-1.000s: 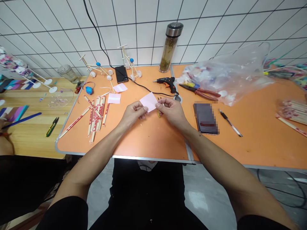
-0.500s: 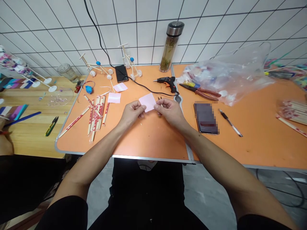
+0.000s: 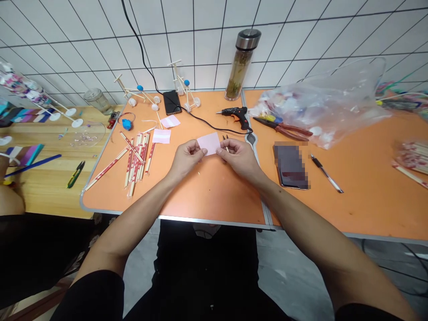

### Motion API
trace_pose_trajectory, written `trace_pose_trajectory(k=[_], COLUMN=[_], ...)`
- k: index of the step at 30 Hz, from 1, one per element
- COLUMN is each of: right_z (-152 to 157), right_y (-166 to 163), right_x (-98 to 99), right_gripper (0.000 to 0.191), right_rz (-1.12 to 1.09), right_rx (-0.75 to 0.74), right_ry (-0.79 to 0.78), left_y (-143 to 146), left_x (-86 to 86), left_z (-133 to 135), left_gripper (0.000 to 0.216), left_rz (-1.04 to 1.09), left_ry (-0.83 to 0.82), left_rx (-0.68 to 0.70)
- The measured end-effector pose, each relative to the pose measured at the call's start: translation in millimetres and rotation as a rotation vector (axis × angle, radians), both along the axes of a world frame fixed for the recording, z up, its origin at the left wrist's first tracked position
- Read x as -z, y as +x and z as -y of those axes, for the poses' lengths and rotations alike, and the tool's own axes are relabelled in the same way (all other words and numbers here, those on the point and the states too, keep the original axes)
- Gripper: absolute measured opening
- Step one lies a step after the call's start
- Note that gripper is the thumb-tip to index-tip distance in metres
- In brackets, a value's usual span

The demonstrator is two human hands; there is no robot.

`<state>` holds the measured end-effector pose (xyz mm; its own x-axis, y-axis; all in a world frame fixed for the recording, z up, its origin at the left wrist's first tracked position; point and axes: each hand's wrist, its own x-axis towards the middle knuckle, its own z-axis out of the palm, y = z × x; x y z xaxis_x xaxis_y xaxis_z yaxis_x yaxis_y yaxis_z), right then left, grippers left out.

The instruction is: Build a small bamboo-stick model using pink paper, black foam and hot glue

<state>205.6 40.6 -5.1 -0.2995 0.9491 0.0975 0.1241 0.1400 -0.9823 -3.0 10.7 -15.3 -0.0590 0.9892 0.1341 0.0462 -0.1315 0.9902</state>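
Note:
A small pink paper sheet point(image 3: 209, 144) is stretched between both hands above the orange table point(image 3: 200, 196). My left hand point(image 3: 187, 159) pinches its left edge between thumb and fingers. My right hand point(image 3: 238, 156) pinches the right edge. Two dark pointed tips point(image 3: 225, 137) of a tool stick up behind the right hand's fingers. The rest of that tool is mostly hidden, so its kind and whether it is held are unclear. Left of the hands lie two more pink paper pieces, one nearer point(image 3: 162, 136) and one farther point(image 3: 170, 121).
Wrapped chopsticks point(image 3: 136, 162) lie left. Behind stand two stick models with blue balls point(image 3: 140, 88), a phone point(image 3: 172, 102), a tea bottle point(image 3: 238, 67) and a glue gun point(image 3: 234, 112). Pliers point(image 3: 284, 128), a plastic bag point(image 3: 317, 102), another phone point(image 3: 290, 166) and a pen point(image 3: 327, 174) lie right.
The paper sheet has turned, so its edges now run straighter across between my hands. The whole view has shifted slightly. At far left, a co-worker's hand has moved a little.

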Motion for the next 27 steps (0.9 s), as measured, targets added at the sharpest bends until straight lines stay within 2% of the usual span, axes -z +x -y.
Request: trace_pose_trajectory(k=[5, 13, 17, 19, 21, 22, 24, 27], right_z=[1.0, -0.8, -1.4, -0.7, 0.7, 1.6, 3.1, 4.0], right_y=[-1.4, -1.2, -0.1, -0.4, -1.3, -1.8, -2.6, -3.0], right_x=[-0.8, -0.5, 0.3, 0.6, 0.3, 0.0, -0.8, -1.7], right_gripper=[0.02, 0.017, 0.018, 0.018, 0.017, 0.016, 0.016, 0.018], right_rz=[0.018, 0.055, 0.052, 0.058, 0.068, 0.074, 0.088, 0.09], right_rx=[0.01, 0.027, 0.034, 0.044, 0.046, 0.044, 0.04, 0.04], right_ry=[0.024, 0.11, 0.101, 0.099, 0.109, 0.113, 0.109, 0.089], left_y=[-1.4, 4.7, -15.7, -42.9, -74.4, -88.8, -109.9, -120.4], left_x=[-1.0, 1.7, -15.5, -32.3, -47.6, -52.5, -54.4, -41.8], left_z=[0.2, 1.7, -0.4, -9.8, -26.3, -36.4, -56.7, -79.6], left_gripper=[0.032, 0.031, 0.02, 0.013, 0.01, 0.014, 0.028, 0.038], left_rz=[-0.057, -0.132, -0.206, -0.339, -0.577, -0.716, -0.97, -1.229], left_ry=[0.01, -0.026, 0.019, 0.079, 0.122, 0.127, 0.088, -0.065], left_rx=[-0.02, 0.05, 0.033, -0.118, -0.33, -0.393, -0.417, -0.273])
